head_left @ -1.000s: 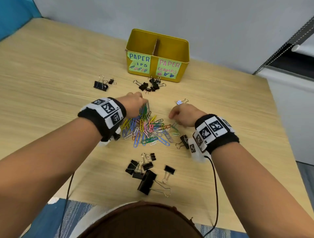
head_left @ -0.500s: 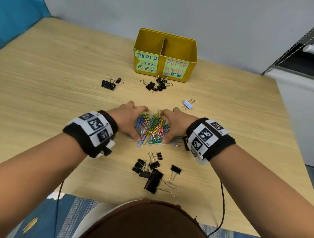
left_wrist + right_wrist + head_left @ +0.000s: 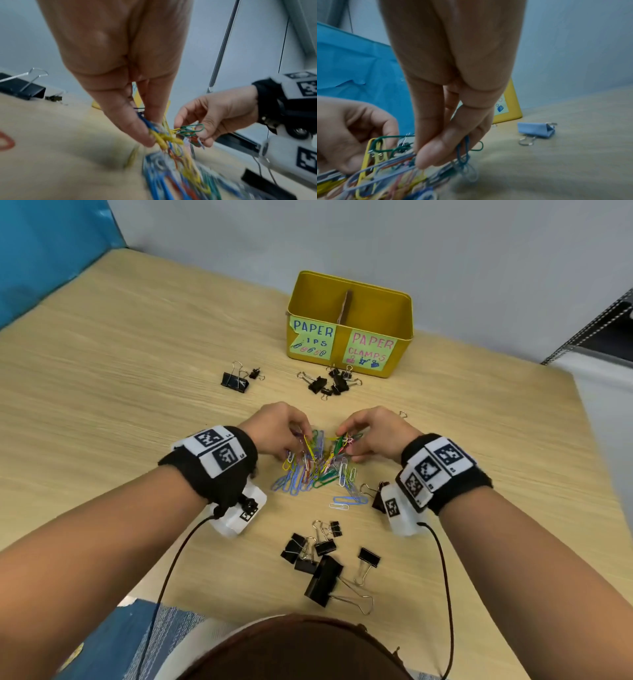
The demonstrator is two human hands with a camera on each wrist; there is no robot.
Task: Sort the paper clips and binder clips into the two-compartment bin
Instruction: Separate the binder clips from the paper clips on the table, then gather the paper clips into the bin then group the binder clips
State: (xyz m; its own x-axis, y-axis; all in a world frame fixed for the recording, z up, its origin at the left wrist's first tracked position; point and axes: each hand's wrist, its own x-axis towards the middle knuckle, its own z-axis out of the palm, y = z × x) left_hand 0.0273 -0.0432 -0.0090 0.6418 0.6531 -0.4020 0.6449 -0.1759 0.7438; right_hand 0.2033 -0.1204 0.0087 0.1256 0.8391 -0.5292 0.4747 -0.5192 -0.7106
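Note:
A yellow two-compartment bin point(image 3: 397, 330) with "PAPER CLIPS" and "PAPER CLAMPS" labels stands at the table's far side. Coloured paper clips point(image 3: 315, 474) lie heaped mid-table. My left hand point(image 3: 284, 429) pinches a bunch of these clips point(image 3: 161, 135) and lifts them just off the heap. My right hand point(image 3: 370, 433) pinches another bunch point(image 3: 462, 151) beside it. Both bunches tangle with the clips hanging below. Black binder clips lie in a near group point(image 3: 318, 559), a group before the bin point(image 3: 329, 383) and a pair at the left point(image 3: 236, 380).
A pale blue binder clip point(image 3: 537, 130) lies right of my right hand, near the bin's corner point(image 3: 511, 106). One black binder clip point(image 3: 376, 498) sits under my right wrist. The table's right edge point(image 3: 596, 460) is close; a blue panel point(image 3: 51, 251) stands far left.
Both hands swept the spread paper clips together into a heap, then closed on bunches and raised them slightly off the table.

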